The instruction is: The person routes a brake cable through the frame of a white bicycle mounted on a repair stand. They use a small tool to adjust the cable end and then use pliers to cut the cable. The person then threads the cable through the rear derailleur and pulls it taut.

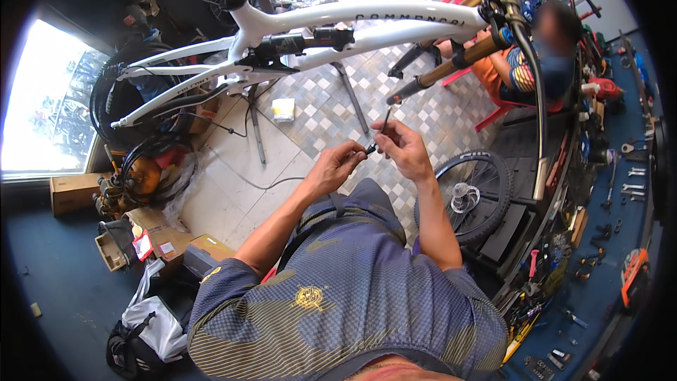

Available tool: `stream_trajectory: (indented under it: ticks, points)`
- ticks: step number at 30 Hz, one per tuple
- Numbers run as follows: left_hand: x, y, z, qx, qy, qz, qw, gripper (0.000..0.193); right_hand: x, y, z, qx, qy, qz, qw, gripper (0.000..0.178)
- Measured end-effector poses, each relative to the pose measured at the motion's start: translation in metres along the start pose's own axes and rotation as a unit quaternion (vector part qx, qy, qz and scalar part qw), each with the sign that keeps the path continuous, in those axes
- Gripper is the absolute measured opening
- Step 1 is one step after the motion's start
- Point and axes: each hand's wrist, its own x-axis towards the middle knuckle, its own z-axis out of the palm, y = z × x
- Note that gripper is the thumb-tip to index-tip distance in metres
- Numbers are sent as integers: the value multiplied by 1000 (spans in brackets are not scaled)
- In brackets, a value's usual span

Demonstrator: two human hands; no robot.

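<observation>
Both hands meet over the person's lap, pinching one thin black rod-like tool. Right hand: fingers curled closed around the upper part of the rod, thumb and forefinger pressed on it; rod tip sticks up and slightly right out of the grip. Left hand: fingertips closed on the rod's lower end, just below and left of the right-hand grip. The two hands are nearly touching. What kind of tool it is cannot be told; too small.

Just below the grip: the person's grey patterned short-sleeved shirt with a gold emblem and both bare forearms.

Right of the grip, lower: a black spoked bicycle wheel with tyre, leaning near a dark cluttered workbench. Farther right, a blue wall board hung with wrenches and small tools.

Beyond the grip: grey-and-white checkered tile floor; a small white-and-yellow box lies on it, up and left of the hands.

Above the grip: white full-suspension bicycle frame with a black rear shock, and gold front fork legs angled down toward the right hand.

Far left of the grip: brown cardboard boxes, coiled black tyres.

Far right, above: another person in an orange shirt, seated on a red chair.
</observation>
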Motion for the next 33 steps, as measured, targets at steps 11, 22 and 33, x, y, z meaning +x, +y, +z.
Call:
stream_trajectory:
  ticks: [11,22,33]
  points:
    - [-67,29,31,-110,45,-12,993,29,-51,5,39,82,-14,-25,996,21]
    - [-134,47,79,-92,-7,22,995,27,-149,-26,51,-15,92,-180,979,21]
    - [-156,67,51,-141,-45,96,984,29,-183,-57,92,-83,91,-333,935,17]
